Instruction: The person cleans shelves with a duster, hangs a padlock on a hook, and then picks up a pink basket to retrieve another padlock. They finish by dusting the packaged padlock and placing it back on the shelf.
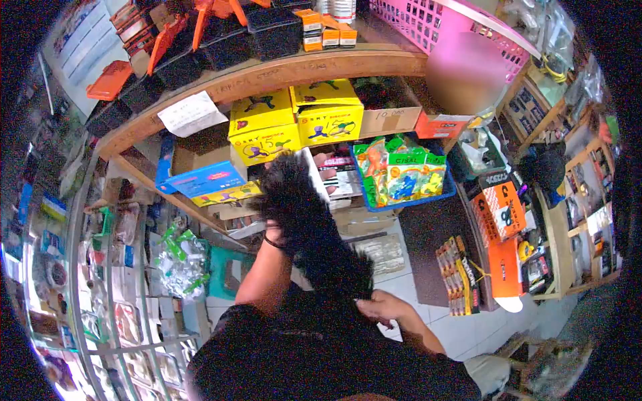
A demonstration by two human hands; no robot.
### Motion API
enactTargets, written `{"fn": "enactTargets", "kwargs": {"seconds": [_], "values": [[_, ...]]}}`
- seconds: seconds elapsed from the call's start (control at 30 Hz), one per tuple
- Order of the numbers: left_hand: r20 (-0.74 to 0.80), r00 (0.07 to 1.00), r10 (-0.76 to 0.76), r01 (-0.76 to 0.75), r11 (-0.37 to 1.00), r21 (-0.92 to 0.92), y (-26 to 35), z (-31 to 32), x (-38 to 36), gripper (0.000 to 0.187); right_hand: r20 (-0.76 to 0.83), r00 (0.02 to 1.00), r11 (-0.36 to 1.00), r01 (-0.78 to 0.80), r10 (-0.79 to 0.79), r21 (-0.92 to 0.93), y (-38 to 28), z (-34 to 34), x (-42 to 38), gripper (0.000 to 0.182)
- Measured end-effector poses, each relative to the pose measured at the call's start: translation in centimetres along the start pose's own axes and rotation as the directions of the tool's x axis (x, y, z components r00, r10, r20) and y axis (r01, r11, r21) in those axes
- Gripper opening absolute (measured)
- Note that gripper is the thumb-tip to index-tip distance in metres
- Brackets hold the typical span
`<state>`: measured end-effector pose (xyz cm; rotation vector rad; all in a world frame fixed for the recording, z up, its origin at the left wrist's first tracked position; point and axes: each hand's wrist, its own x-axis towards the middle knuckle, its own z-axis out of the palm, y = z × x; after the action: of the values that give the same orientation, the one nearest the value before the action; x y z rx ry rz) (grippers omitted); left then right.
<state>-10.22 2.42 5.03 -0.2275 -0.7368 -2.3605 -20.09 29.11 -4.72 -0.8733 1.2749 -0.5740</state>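
Head camera: on the person's head, facing forward and down.
Right hand (386, 307): near, seen from above.
Torso (287, 354): closest, at lower edge.
Wooden shelf (267, 75): farther, toward the top.

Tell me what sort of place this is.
Likely a small shop, though maybe its stockroom: yellow boxes marked 15, packets in a blue tray, small orange boxes above.

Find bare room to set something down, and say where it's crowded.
Bare tiled floor shows beside the right hand, below the long packets. The brown panel looks bare between those packets and the blue tray, but may not be level. It is crowded around the yellow boxes and inside that tray.
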Motion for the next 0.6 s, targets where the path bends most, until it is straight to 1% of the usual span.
{"fn": "enactTargets", "kwargs": {"seconds": [0.03,0.07,0.1,0.13,0.17,0.2,0.23,0.27,0.3,0.33,0.37,0.4,0.43,0.5,0.53,0.57,0.6], "values": [[0.006,1.0,-0.016,0.016,1.0,0.005,0.9,1.2,0.2,0.056,0.018,0.997,0.977,0.071,-0.076,0.202,-0.6,0.4,0.5,0.047],[-0.186,0.98,0.073,-0.063,0.996,0.062,1.8,2.7,0.4,0.054,-0.077,0.996,0.938,0.075,-0.052,0.337,-1.6,1.1,0.8,0.046],[-0.361,0.917,0.169,-0.13,0.983,0.129,2.6,3.4,0.6,0.052,-0.169,0.985,0.882,0.092,-0.014,0.463,-2.7,1.7,1.1,0.044],[-0.321,0.937,0.137,-0.135,0.99,0.027,3.3,2.8,0.7,0.053,-0.192,0.98,0.868,0.134,-0.045,0.478,-3.1,2.2,1.6,0.044],[-0.311,0.943,0.121,-0.123,0.992,0.014,4.0,1.9,0.5,0.053,-0.212,0.976,0.866,0.142,-0.042,0.48,-3.8,2.8,2.2,0.044],[-0.172,0.982,0.075,-0.079,0.997,-0.016,4.6,0.7,0.1,0.055,-0.153,0.988,0.947,0.025,0.026,0.321,-4.5,3.3,2.7,0.042],[-0.029,0.999,0.037,-0.038,0.998,-0.044,5.2,-1.0,-0.1,0.058,-0.105,0.988,0.985,-0.096,0.112,0.143,-5.2,3.8,3.1,0.04],[0.133,0.979,-0.153,0.165,0.983,-0.086,5.6,-6.3,0.8,0.056,-0.072,0.99,0.981,-0.111,0.124,0.157,-5.1,4.4,3.9,0.04],[0.028,0.998,-0.059,0.06,0.997,-0.039,7.1,-3.8,0.3,0.056,-0.087,0.986,0.98,-0.129,0.144,0.151,-5.5,5.2,4.2,0.04],[-0.12,0.992,-0.03,0.023,0.998,-0.054,8.5,-2.0,0.1,0.056,-0.181,0.98,0.965,-0.034,0.083,0.261,-6.1,6.1,4.8,0.043],[-0.266,0.964,-0.003,-0.014,0.998,-0.061,9.7,-1.1,0.0,0.056,-0.28,0.96,0.933,0.075,0.028,0.352,-6.9,6.6,5.5,0.045],[-0.257,0.961,0.105,-0.098,0.994,0.042,10.4,-0.9,0.3,0.057,-0.314,0.949,0.904,0.097,0.043,0.417,-7.9,7.1,6.0,0.049],[-0.274,0.956,0.103,-0.103,0.995,0.014,10.7,-2.6,0.6,0.057,-0.321,0.945,0.909,0.087,0.054,0.408,-8.6,7.3,6.1,0.049],[-0.254,0.966,-0.043,-0.005,0.983,-0.184,11.8,-3.5,0.0,0.061,-0.192,0.976,0.981,-0.069,0.104,0.182,-9.3,8.0,6.3,0.049],[0.16,0.973,-0.165,0.213,0.912,-0.351,12.4,-6.0,-0.1,0.066,-0.153,0.979,0.981,-0.108,0.133,0.16,-8.9,8.4,6.6,0.049],[0.229,0.954,-0.193,0.253,0.928,-0.272,12.3,-7.9,0.0,0.068,-0.161,0.977,0.979,-0.115,0.142,0.167,-8.9,8.7,6.6,0.049],[0.085,0.982,-0.168,0.187,0.932,-0.311,12.5,-7.6,-0.2,0.068,-0.176,0.978,0.975,-0.076,0.113,0.207,-9.2,9.0,6.6,0.049]]}}
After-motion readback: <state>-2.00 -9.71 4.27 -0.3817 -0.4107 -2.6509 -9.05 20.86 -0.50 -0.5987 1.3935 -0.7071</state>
